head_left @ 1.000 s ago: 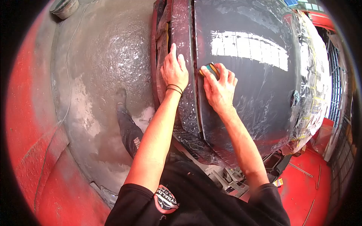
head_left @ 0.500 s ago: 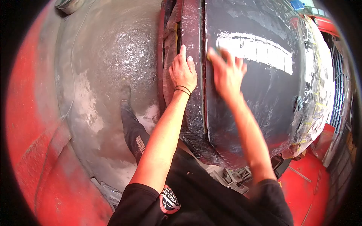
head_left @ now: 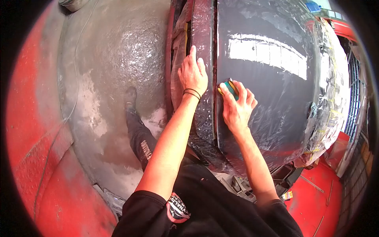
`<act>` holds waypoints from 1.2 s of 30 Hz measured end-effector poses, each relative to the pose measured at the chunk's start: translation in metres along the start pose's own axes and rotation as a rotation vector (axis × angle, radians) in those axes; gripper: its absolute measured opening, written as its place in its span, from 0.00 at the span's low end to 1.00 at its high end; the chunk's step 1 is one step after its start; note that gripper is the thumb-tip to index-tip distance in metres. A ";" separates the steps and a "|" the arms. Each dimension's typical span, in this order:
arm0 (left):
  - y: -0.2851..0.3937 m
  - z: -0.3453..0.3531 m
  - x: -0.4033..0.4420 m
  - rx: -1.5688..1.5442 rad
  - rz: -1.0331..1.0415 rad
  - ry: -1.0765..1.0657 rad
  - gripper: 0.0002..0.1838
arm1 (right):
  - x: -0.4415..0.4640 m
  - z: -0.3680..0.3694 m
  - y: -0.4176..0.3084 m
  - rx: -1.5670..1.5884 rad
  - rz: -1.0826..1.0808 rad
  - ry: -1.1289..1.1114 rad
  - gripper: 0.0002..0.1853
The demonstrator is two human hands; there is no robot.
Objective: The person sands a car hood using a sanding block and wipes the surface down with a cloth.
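Note:
A wet dark grey car panel (head_left: pixel 268 102), probably a hood, fills the right-centre and carries a bright window reflection. My right hand (head_left: pixel 238 106) is closed around a small green and yellow sanding block (head_left: pixel 229 90), pressed against the panel close to its left edge. Left of the narrow gap lies a dark red, wet-spotted fender (head_left: pixel 203 35). On that fender rests my left hand (head_left: pixel 193 74), holding nothing, with index finger and thumb stretched out and the other fingers partly bent.
Plastic and paper masking (head_left: pixel 333 91) covers the car's right side. A crumpled dark cloth (head_left: pixel 312 110) lies at the panel's right. Wet grey floor (head_left: pixel 114 51) with a thin cable (head_left: pixel 76 85) spreads left. Loose parts (head_left: pixel 237 185) sit below the car's front.
My right hand has slid down the panel, towards my body, with the sanding block. My left hand stays on the fender.

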State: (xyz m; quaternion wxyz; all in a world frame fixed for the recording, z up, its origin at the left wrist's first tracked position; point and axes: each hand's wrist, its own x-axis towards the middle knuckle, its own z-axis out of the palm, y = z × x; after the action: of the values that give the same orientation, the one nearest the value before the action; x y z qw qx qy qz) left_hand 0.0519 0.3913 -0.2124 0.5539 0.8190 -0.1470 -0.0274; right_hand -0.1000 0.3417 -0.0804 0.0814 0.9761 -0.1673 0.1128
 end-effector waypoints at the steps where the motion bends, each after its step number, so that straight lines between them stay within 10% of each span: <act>1: 0.000 0.000 -0.002 -0.007 -0.006 -0.009 0.30 | 0.004 0.004 0.003 -0.007 -0.019 0.003 0.30; 7: 0.001 -0.004 -0.002 -0.024 0.003 -0.014 0.30 | 0.110 0.052 0.011 -0.011 -0.018 0.166 0.27; 15: -0.007 0.008 -0.003 -0.015 -0.021 -0.013 0.32 | -0.065 -0.021 -0.012 0.058 0.051 -0.076 0.30; 21: -0.001 0.000 -0.004 0.002 -0.068 -0.056 0.32 | 0.100 0.033 0.028 -0.042 -0.005 0.128 0.29; 27: -0.003 0.006 -0.004 0.028 -0.061 -0.050 0.31 | -0.118 -0.030 -0.005 0.092 0.016 -0.084 0.33; 36: -0.005 0.002 0.001 0.011 -0.026 -0.093 0.30 | -0.057 -0.027 0.001 0.068 0.126 -0.047 0.35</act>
State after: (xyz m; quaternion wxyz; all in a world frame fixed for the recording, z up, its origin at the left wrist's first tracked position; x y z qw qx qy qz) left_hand 0.0530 0.3911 -0.2174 0.5417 0.8217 -0.1619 -0.0717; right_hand -0.1581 0.3633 -0.0688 0.0371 0.9682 -0.2262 0.1004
